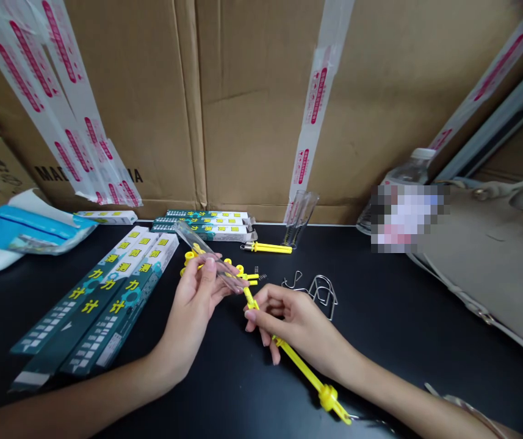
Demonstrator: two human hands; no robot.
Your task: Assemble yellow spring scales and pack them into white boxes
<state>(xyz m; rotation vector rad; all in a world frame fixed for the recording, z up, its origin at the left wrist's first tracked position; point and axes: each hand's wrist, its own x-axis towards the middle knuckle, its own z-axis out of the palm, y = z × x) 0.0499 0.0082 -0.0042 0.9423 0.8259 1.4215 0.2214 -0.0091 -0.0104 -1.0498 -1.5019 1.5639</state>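
Observation:
My left hand (201, 286) is closed round a clear plastic tube (197, 241), tilted with its far end up to the left. Pinched in my right hand (288, 317) is a long yellow plastic rod (302, 363), with a round collar and a metal hook (371, 421) at its near end. The rod's upper tip meets the tube's lower end; how far it is inside, I cannot tell. Behind my hands lie several small yellow parts (189, 256), partly hidden, and small springs (262, 277). Bent metal hooks (323, 289) lie beyond my right hand.
Printed narrow boxes lie at left (124, 292) and stacked at the back (206, 225). Clear tubes (304, 213) stand by a yellow piece (270, 247). A blue packet (27, 225) is far left; a bottle (414, 167) and beige bag (494, 262) are right. Cardboard (252, 110) walls the back.

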